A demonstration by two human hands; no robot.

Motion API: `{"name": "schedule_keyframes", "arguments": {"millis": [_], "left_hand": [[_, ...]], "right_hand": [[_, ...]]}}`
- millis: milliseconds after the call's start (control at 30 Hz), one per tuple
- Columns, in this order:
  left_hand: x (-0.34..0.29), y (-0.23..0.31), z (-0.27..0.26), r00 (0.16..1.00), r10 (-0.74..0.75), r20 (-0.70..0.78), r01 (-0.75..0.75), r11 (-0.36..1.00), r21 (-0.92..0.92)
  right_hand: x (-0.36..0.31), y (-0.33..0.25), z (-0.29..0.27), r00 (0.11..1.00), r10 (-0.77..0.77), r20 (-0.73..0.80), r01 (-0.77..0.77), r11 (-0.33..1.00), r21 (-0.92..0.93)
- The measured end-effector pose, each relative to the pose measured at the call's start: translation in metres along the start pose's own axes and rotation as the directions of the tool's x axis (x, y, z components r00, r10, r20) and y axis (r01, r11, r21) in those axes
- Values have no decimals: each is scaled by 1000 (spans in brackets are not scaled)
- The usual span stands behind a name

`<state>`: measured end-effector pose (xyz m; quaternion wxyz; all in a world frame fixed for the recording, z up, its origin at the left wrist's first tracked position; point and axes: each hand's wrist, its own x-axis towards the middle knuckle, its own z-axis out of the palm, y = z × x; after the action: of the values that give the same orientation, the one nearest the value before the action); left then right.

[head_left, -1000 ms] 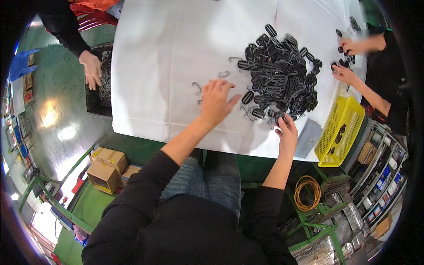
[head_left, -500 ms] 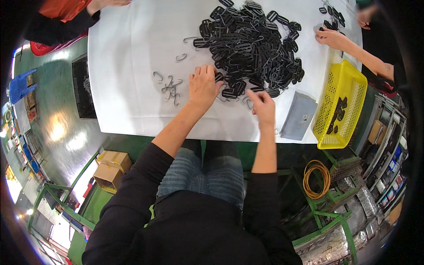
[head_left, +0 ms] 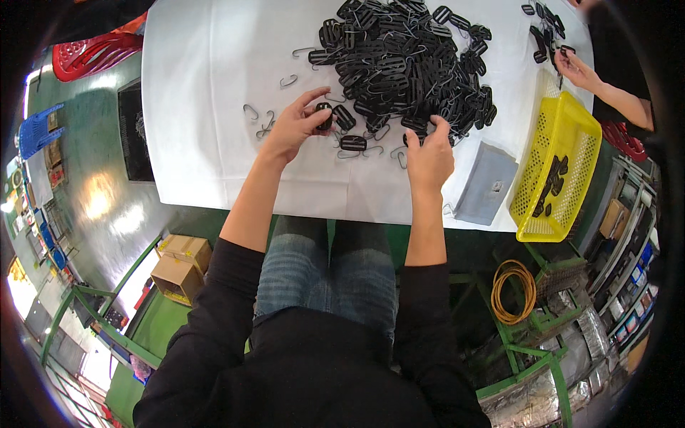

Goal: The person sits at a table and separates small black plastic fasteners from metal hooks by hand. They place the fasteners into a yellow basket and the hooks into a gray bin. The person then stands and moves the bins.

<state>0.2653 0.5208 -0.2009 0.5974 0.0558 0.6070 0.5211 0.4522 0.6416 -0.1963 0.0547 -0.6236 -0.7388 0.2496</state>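
Note:
A large heap of black plastic strap buckles [head_left: 396, 68] with grey wire hooks among them lies on the white-covered table. At the heap's near left edge, my left hand [head_left: 291, 130] pinches a black buckle [head_left: 324, 116] between thumb and fingers. Beside it a loose slotted buckle [head_left: 344, 118] lies apart from the heap, and another buckle [head_left: 352, 143] sits nearer to me. My right hand [head_left: 432, 158] is at the heap's near right edge, thumb and forefinger apart around buckles there. Whether it grips one is hard to see.
Several loose wire hooks [head_left: 265, 128] lie left of my left hand. To the right are a grey flat tray [head_left: 486, 184] and a yellow perforated basket [head_left: 524, 214] holding some black buckles. Another person's hand [head_left: 576, 71] handles buckles at the far right.
My left hand has moved left, away from the heap, with a buckle now visible in it. My right hand has turned and opened at the heap's edge. The view has shifted slightly.

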Motion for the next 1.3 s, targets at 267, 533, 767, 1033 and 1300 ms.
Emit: {"name": "schedule_keyframes", "arguments": {"millis": [267,533,767,1033,1300], "left_hand": [[12,0,49,877,441,-190,-214,713,667],[32,-19,89,745,649,153,-350,185,918],[36,9,67,904,414,-101,-286,765,577],[25,49,34,972,225,-70,-225,974,14],[18,23,20,700,602,-384,-176,667,724]], "right_hand": [[0,4,-3,968,-47,245,-32,950,309],[14,44,-28,907,117,405,-368,688,625],[4,79,-55,812,24,583,-537,423,730],[18,50,-28,883,-240,403,-134,693,708],[0,14,4,865,-499,60,502,859,-98]]}}
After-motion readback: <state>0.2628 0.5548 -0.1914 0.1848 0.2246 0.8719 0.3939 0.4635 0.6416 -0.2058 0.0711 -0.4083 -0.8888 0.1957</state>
